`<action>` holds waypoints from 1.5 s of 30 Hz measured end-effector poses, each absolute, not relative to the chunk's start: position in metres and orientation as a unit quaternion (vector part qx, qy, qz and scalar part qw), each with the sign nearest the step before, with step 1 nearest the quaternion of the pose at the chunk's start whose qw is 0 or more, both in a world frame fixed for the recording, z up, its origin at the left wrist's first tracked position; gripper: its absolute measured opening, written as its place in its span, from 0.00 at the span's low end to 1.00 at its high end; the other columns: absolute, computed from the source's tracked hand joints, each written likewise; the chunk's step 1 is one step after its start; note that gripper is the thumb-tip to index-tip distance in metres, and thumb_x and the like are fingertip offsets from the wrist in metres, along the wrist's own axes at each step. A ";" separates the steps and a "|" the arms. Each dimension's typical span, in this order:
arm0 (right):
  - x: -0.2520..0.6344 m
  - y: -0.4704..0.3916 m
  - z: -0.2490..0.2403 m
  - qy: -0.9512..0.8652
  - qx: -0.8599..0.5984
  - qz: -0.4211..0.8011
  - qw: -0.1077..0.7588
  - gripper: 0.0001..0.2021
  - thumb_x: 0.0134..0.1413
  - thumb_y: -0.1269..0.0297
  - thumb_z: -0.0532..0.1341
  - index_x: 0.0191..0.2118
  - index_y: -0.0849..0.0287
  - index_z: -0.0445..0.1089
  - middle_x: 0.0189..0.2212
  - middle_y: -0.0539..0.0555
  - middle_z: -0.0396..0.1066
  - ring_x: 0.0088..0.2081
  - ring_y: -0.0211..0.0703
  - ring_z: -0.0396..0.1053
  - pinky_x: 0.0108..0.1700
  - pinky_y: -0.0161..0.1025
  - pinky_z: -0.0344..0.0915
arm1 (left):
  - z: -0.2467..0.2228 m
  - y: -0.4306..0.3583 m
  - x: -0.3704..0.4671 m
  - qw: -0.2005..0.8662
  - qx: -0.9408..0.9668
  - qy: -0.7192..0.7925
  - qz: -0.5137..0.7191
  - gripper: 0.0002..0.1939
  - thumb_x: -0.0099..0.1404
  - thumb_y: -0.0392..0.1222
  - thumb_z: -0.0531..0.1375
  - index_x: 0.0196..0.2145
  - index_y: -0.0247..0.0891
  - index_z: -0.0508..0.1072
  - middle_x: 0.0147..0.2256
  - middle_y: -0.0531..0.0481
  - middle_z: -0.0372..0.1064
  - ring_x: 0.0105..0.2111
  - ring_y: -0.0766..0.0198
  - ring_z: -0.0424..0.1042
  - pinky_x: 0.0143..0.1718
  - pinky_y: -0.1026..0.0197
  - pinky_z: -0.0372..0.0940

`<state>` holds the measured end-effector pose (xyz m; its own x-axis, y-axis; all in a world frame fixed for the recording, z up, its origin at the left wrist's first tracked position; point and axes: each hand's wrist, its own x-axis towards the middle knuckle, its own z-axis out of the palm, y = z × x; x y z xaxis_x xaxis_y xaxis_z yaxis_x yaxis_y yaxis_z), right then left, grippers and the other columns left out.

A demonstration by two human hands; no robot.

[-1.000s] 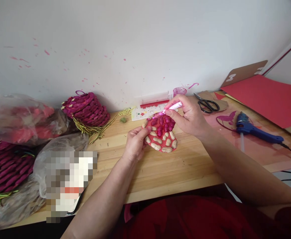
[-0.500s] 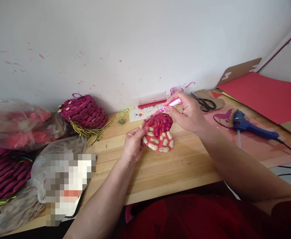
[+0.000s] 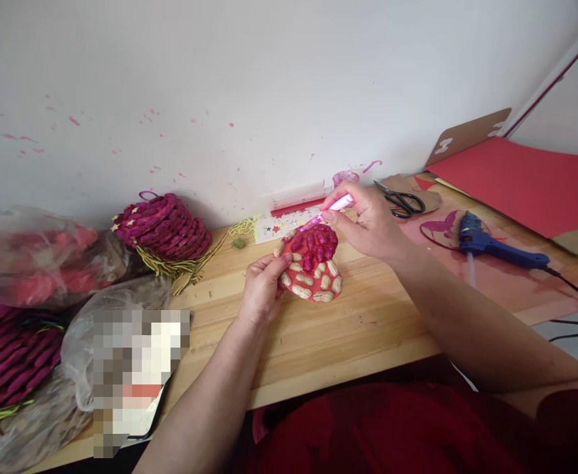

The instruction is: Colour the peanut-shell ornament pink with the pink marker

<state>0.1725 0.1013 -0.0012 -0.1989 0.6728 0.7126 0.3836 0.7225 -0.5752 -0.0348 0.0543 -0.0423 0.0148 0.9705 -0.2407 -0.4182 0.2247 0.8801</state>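
Note:
A red gourd-shaped piece (image 3: 313, 263), covered with peanut shells, is held above the wooden table by my left hand (image 3: 264, 282), its thumb on the front near the left edge. Shells on its upper part are glossy magenta; the lower ones are bare tan. My right hand (image 3: 363, 220) pinches a white brush (image 3: 341, 203) whose pink bristle end meets the top left of the piece. Behind the piece lies a white sheet (image 3: 269, 230) with small coloured stars.
On the right are black scissors (image 3: 405, 203), a blue glue gun (image 3: 503, 251) and red paper (image 3: 526, 184). A pink cup (image 3: 345, 178) stands by the wall. Left are a magenta bundle (image 3: 170, 227), plastic bags (image 3: 91, 316) and a blurred phone (image 3: 158, 368).
The whole view has shifted slightly, so most things sit a little further left. Both hands keep their holds, and the brush tip has moved slightly down along the upper left shells.

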 end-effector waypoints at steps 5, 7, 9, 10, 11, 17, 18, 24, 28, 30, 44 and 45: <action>0.171 0.103 -0.005 -0.761 -0.337 0.172 0.527 0.07 0.63 0.58 0.67 0.38 0.54 0.72 0.34 0.50 0.77 0.34 0.43 0.72 0.38 0.41 0.65 | -0.040 0.055 -0.035 0.648 0.305 0.442 0.540 0.16 0.41 0.44 0.77 0.18 0.35 0.75 0.14 0.54 0.64 0.13 0.72 0.58 0.15 0.67 0.54; 0.172 0.104 -0.006 -0.761 -0.342 0.181 0.521 0.06 0.64 0.58 0.66 0.39 0.54 0.72 0.34 0.50 0.76 0.34 0.42 0.71 0.38 0.41 0.64 | -0.040 0.055 -0.035 0.649 0.303 0.442 0.540 0.18 0.41 0.44 0.78 0.16 0.36 0.72 0.13 0.55 0.61 0.13 0.72 0.57 0.15 0.67 0.53; 0.174 0.105 -0.005 -0.754 -0.351 0.181 0.525 0.07 0.63 0.58 0.67 0.38 0.54 0.72 0.33 0.49 0.76 0.34 0.42 0.71 0.38 0.41 0.63 | -0.040 0.055 -0.035 0.650 0.300 0.446 0.538 0.19 0.41 0.44 0.78 0.16 0.37 0.71 0.14 0.55 0.63 0.13 0.72 0.57 0.16 0.67 0.53; 0.175 0.106 -0.005 -0.750 -0.354 0.181 0.529 0.07 0.62 0.58 0.67 0.38 0.54 0.72 0.32 0.49 0.75 0.34 0.42 0.71 0.38 0.41 0.63 | -0.040 0.054 -0.035 0.650 0.300 0.449 0.535 0.18 0.41 0.44 0.78 0.17 0.36 0.72 0.15 0.54 0.65 0.14 0.72 0.58 0.16 0.67 0.54; 0.177 0.107 -0.004 -0.746 -0.356 0.184 0.532 0.08 0.62 0.57 0.68 0.38 0.54 0.72 0.32 0.49 0.75 0.34 0.42 0.70 0.38 0.41 0.63 | -0.041 0.054 -0.035 0.652 0.302 0.451 0.530 0.17 0.41 0.44 0.78 0.19 0.36 0.73 0.16 0.53 0.66 0.14 0.71 0.59 0.16 0.67 0.54; 0.176 0.107 -0.004 -0.747 -0.349 0.205 0.528 0.10 0.61 0.55 0.68 0.38 0.54 0.72 0.32 0.49 0.75 0.33 0.42 0.70 0.37 0.41 0.63 | -0.045 0.056 -0.039 0.662 0.307 0.463 0.504 0.21 0.42 0.48 0.77 0.19 0.37 0.70 0.12 0.60 0.55 0.12 0.77 0.45 0.15 0.67 0.38; 0.176 0.107 -0.004 -0.744 -0.355 0.202 0.529 0.09 0.61 0.55 0.68 0.38 0.54 0.72 0.32 0.49 0.76 0.33 0.42 0.70 0.38 0.41 0.63 | -0.045 0.056 -0.040 0.664 0.304 0.465 0.501 0.21 0.42 0.48 0.77 0.19 0.37 0.70 0.13 0.60 0.54 0.12 0.77 0.44 0.15 0.66 0.35; 0.175 0.106 -0.004 -0.745 -0.348 0.211 0.529 0.06 0.62 0.59 0.66 0.38 0.54 0.72 0.34 0.49 0.76 0.34 0.42 0.71 0.40 0.41 0.65 | -0.047 0.058 -0.042 0.672 0.305 0.462 0.492 0.23 0.42 0.49 0.78 0.20 0.38 0.68 0.13 0.60 0.53 0.12 0.78 0.43 0.16 0.64 0.31; 0.175 0.106 -0.004 -0.747 -0.355 0.181 0.532 0.05 0.60 0.61 0.66 0.37 0.55 0.71 0.33 0.50 0.77 0.35 0.43 0.72 0.41 0.42 0.65 | -0.049 0.058 -0.043 0.677 0.301 0.462 0.488 0.22 0.43 0.49 0.78 0.20 0.38 0.69 0.13 0.60 0.54 0.13 0.78 0.43 0.16 0.64 0.34; 0.175 0.106 -0.004 -0.743 -0.357 0.183 0.536 0.05 0.60 0.61 0.66 0.37 0.55 0.71 0.33 0.49 0.77 0.34 0.43 0.71 0.41 0.42 0.65 | -0.049 0.058 -0.043 0.676 0.305 0.459 0.489 0.22 0.44 0.49 0.78 0.20 0.39 0.68 0.13 0.60 0.54 0.13 0.77 0.42 0.16 0.64 0.35; 0.169 0.098 -0.002 -0.750 -0.343 0.176 0.538 0.06 0.64 0.59 0.66 0.38 0.54 0.71 0.34 0.50 0.76 0.35 0.42 0.72 0.40 0.41 0.66 | -0.042 0.053 -0.034 0.644 0.329 0.454 0.520 0.17 0.44 0.46 0.78 0.20 0.36 0.76 0.15 0.54 0.64 0.14 0.71 0.58 0.16 0.65 0.56; 0.167 0.096 -0.002 -0.755 -0.343 0.161 0.535 0.05 0.64 0.60 0.65 0.39 0.54 0.71 0.35 0.51 0.76 0.36 0.43 0.72 0.41 0.42 0.66 | -0.042 0.052 -0.034 0.642 0.328 0.453 0.525 0.17 0.44 0.46 0.78 0.20 0.37 0.76 0.14 0.54 0.64 0.14 0.70 0.59 0.17 0.65 0.57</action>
<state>0.1671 0.0958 -0.0016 -0.1910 0.6907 0.6974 0.3453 0.7124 -0.6109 -0.0336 0.0525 -0.0423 0.0392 0.9709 -0.2364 -0.3769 0.2335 0.8963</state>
